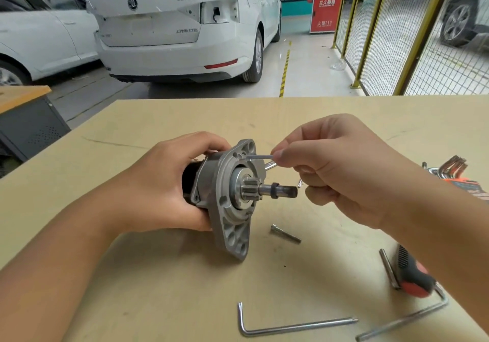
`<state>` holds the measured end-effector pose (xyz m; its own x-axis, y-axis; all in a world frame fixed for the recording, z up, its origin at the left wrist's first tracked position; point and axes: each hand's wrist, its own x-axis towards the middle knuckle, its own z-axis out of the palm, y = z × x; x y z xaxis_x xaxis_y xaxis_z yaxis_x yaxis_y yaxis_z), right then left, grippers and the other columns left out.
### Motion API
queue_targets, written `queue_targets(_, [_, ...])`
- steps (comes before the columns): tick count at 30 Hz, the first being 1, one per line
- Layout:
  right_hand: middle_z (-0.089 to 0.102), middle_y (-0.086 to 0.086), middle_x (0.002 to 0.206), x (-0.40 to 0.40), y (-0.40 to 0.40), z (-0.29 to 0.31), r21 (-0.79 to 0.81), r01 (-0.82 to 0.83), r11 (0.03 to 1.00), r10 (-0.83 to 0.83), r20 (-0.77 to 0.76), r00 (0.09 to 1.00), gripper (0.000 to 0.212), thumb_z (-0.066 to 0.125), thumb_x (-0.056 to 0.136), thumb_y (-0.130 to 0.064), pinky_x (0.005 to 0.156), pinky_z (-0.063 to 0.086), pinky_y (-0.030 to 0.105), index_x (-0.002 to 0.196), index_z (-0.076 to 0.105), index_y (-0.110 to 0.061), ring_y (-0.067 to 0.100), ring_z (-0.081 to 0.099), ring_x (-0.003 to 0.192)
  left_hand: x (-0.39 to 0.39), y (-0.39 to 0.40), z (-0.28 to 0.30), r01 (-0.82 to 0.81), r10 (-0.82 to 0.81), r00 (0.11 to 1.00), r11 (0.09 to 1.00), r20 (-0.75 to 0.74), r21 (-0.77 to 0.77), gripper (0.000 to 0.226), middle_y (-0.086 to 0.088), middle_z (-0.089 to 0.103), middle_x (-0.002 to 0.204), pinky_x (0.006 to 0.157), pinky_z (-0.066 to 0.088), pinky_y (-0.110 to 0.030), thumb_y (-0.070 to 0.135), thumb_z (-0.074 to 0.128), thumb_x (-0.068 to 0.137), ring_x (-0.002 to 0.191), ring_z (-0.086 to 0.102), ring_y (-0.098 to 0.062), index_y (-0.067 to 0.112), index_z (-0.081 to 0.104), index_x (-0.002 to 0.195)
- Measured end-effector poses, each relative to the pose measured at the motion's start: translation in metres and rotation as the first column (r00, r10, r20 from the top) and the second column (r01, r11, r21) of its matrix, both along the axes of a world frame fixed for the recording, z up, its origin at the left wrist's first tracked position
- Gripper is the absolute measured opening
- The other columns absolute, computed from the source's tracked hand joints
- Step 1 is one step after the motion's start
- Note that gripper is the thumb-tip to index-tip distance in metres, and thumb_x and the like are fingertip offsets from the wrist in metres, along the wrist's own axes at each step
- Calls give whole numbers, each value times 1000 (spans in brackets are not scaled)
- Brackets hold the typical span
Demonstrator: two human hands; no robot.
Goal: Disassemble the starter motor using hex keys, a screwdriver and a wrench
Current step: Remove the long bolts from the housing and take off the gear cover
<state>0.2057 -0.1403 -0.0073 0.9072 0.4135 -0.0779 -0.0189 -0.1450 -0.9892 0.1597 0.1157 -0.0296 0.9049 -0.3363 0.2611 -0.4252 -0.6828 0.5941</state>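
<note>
My left hand (161, 183) grips the dark body of the starter motor (230, 196), holding it on its side on the bench (158, 288), gear and shaft pointing right. My right hand (336, 167) pinches a small hex key (260, 157) whose tip meets the motor's flange. A loose bolt (285, 233) lies just right of the motor; two long hex keys (293, 327) and a screwdriver (414, 273) lie nearer.

White cars (185, 24), yellow mesh fence (412, 37), red cabinet (326, 0) beyond table (158, 119).
</note>
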Motion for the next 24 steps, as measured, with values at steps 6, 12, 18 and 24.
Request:
queue_targets(6, [24, -6, 53, 0, 1, 3, 248, 30, 968, 120, -568, 814, 27, 64, 90, -1, 33, 16, 15, 72, 53, -17, 7, 14, 37, -1, -4, 2, 17, -18, 1000, 1000, 16, 23, 78, 6, 69, 119, 90, 57, -47, 24, 96, 55, 112, 69, -21, 32, 67, 127])
queue_targets(12, [27, -5, 50, -2, 3, -3, 83, 24, 996, -2, -255, 967, 20, 66, 91, -1, 42, 19, 18, 77, 58, -13, 11, 17, 39, -2, -4, 3, 26, -28, 999, 999, 33, 35, 78, 6, 69, 120, 91, 57, -47, 23, 95, 55, 114, 68, -22, 29, 67, 127])
queue_targets(18, [37, -6, 46, -3, 2, -6, -13, -10, 1000, 9, -59, 998, 15, 66, 94, -6, 41, 25, 20, 79, 67, -9, 11, 25, 36, -2, -3, 3, 26, -27, 999, 999, 46, 29, 77, 4, 69, 119, 89, 57, -47, 28, 95, 56, 111, 68, -23, 33, 66, 127])
queue_targets(24, [55, -10, 54, 0, -3, -6, -422, 133, 897, 254, 736, 627, 12, 63, 93, -9, 47, 41, 29, 85, 68, -15, 10, 51, 49, -1, -1, 1, 24, -25, 999, 999, 35, 26, 80, 4, 69, 121, 89, 56, -42, 25, 97, 55, 112, 69, -22, 33, 66, 129])
